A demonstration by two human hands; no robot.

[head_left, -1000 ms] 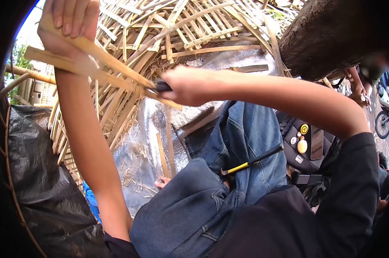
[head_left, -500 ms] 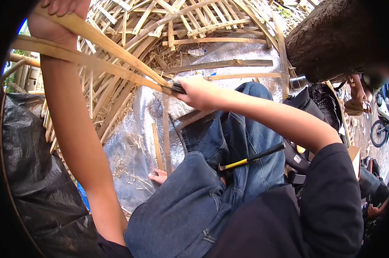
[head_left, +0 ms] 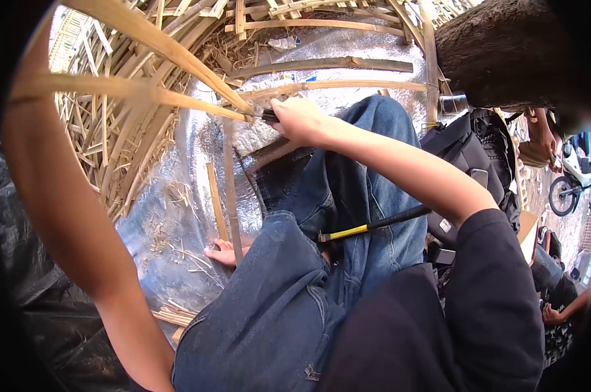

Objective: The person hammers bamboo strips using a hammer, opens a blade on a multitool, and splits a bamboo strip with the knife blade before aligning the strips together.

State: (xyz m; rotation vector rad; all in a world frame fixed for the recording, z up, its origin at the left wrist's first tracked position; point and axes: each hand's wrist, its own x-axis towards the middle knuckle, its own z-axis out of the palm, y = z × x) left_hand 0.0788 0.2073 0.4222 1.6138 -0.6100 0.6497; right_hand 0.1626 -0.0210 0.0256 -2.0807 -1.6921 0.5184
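Observation:
My right hand [head_left: 299, 121] is closed around a short dark tool [head_left: 269, 115], whose kind I cannot make out. The tool sits where two bamboo strips meet: the upper strip [head_left: 171, 52] and the lower strip [head_left: 191, 103]. They spread apart toward the upper left. My left forearm [head_left: 54, 176] rises along the left side, and its hand lies beyond the view's edge. Across my jeans lies a hand tool with a yellow and black handle [head_left: 367, 227], its small head at the left end.
Silvery sheeting [head_left: 178, 274] covers the ground, with bamboo slats and shavings on it. My bare foot [head_left: 225, 251] rests there. Woven bamboo [head_left: 132, 140] curves behind. A thick trunk [head_left: 498, 52], a black bag [head_left: 462, 157], people and a motorbike [head_left: 566, 189] are at right.
My left arm has swung further left, taking its hand out of view. The gap between the bamboo strips has widened at their left ends. My right hand still grips the dark tool.

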